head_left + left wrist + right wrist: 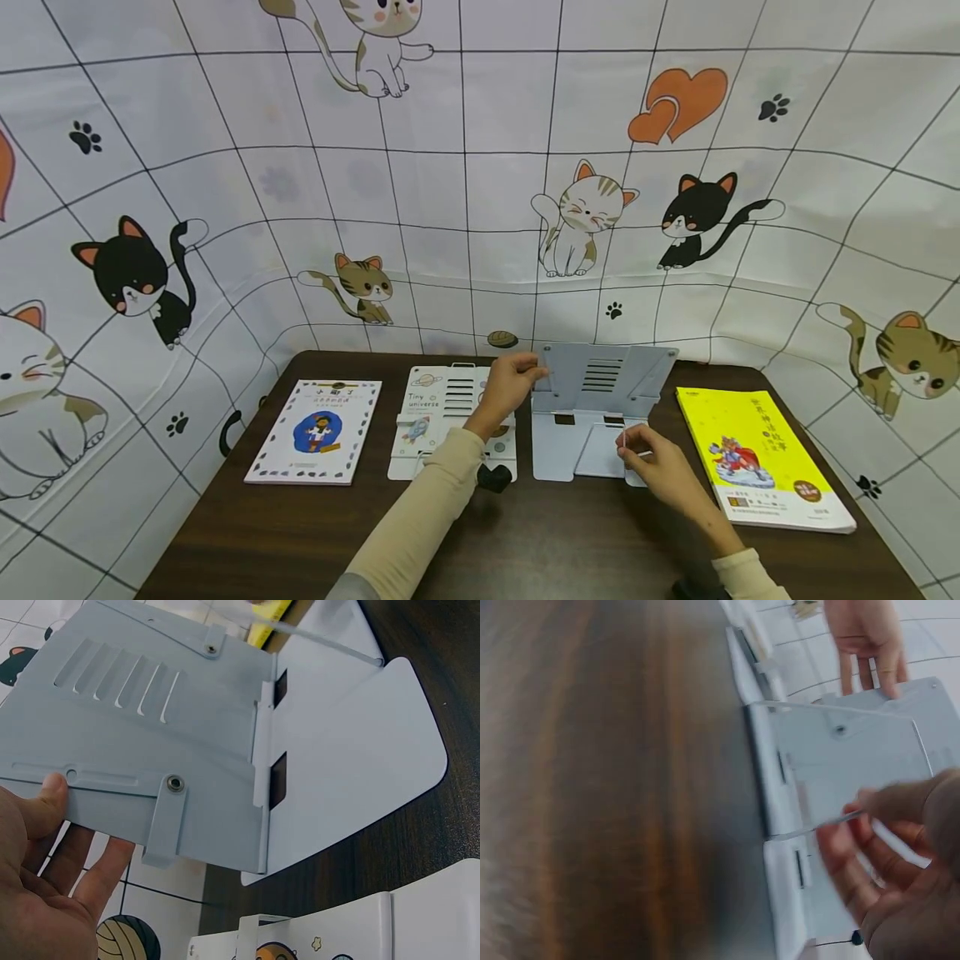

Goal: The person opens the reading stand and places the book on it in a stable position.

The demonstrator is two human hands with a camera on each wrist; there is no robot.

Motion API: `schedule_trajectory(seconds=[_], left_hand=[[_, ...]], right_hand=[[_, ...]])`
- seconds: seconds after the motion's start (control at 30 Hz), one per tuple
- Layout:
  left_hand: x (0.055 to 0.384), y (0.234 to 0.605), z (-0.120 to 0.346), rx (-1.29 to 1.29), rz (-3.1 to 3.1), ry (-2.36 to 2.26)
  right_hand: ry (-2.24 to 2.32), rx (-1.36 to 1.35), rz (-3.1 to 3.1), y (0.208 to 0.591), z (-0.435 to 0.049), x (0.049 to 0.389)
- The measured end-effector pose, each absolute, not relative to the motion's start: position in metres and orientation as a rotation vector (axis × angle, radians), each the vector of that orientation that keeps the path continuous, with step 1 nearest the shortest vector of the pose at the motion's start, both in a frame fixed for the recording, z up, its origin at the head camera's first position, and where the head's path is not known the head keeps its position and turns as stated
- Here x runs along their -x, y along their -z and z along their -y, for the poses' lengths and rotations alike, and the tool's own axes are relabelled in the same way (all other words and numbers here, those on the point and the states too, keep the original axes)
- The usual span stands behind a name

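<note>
Starting far left: white book [292,454] flat on dark table [555,542], round blue picture on cover, print along top. Next rightward, apart from book: white stand [433,408], lying low on table, slots down middle, printed with "Tiny universe", planet and rocket, partly hidden by left forearm in cream sleeve. Then left hand [510,387], reaching past right side of white stand, grasping left edge of raised panel on grey stand [566,383]; thumb on slotted face, fingers behind, per left wrist view. Grey stand just right of white one, opened up: base flat on table, panel hinged at back and steeply raised, row of slots in panel, metal strips with round rivets, two dark rectangular holes near hinge. Thin wire frame [840,710] rising from front edge of base. Further right, over base: right hand [660,471], pinching wire frame between thumb and fingertips; blurred in right wrist view, cannot tell how many fingers on wire. Far right: thick yellow book [720,408], flat on table, slightly angled, cartoon figure in red on cover. Behind: white cloth [498,192] with grid lines, cats, hearts, paw prints.
</note>
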State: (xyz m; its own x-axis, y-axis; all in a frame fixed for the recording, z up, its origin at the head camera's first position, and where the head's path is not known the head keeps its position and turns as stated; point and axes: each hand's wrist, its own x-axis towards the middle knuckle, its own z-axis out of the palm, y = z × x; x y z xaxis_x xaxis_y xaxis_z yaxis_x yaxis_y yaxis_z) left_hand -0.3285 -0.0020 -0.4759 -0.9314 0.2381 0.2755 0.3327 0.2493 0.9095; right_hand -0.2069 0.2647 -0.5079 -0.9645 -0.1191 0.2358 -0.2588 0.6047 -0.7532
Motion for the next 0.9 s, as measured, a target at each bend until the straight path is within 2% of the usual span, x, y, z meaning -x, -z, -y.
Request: schedule_trajectory(seconds=[0.2, 0.9], left_hand=[[0.325, 0.476, 0.002, 0.566, 2.399, 1.769], [0.294, 0.492, 0.002, 0.581, 2.301, 1.729]], right_hand=[[-1.237, -0.201, 2.758, 0.519, -0.264, 0.208], [-1.375, -0.078, 2.789, 0.519, -0.264, 0.214]])
